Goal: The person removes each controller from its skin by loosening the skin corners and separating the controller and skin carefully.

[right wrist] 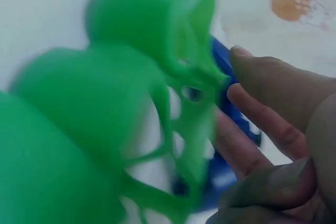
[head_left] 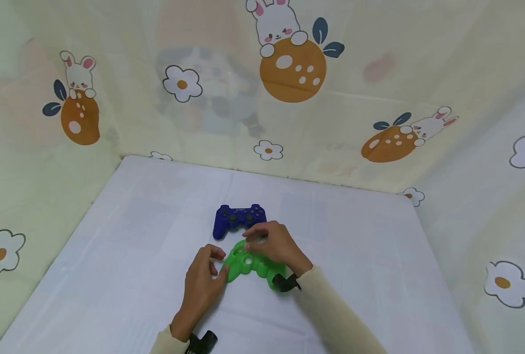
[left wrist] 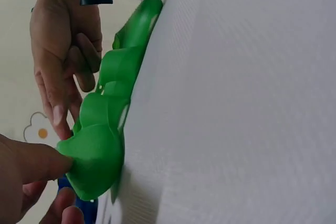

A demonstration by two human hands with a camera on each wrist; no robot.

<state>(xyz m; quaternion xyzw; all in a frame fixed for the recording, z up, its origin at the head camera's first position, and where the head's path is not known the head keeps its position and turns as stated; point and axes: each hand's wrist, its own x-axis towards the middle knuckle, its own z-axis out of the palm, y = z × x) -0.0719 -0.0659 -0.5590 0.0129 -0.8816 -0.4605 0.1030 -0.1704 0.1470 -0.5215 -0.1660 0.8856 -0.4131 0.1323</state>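
A green silicone game controller cover (head_left: 246, 262), hollow and with cut-out holes, lies on the white tabletop. My left hand (head_left: 204, 279) is at its left end; in the left wrist view the thumb (left wrist: 44, 162) touches the rounded green grip while the fingers curve loosely below it. Over the cover's upper edge is my right hand (head_left: 277, 242), thumb and fingers loosely bent. In the right wrist view, the fingertips are right by the edge of the cover (right wrist: 105, 98), with none of it between them. A blue game controller (head_left: 233, 219) lies just beyond, partly hidden by the right hand.
White cloth covers the table (head_left: 156, 275). Pale curtains (head_left: 227, 44) with rabbit and flower prints rise along its back and sides. A black wrist camera (head_left: 285, 282) on the right sleeve overlaps the cover's right end; another black camera (head_left: 202, 341) is on the left wrist.
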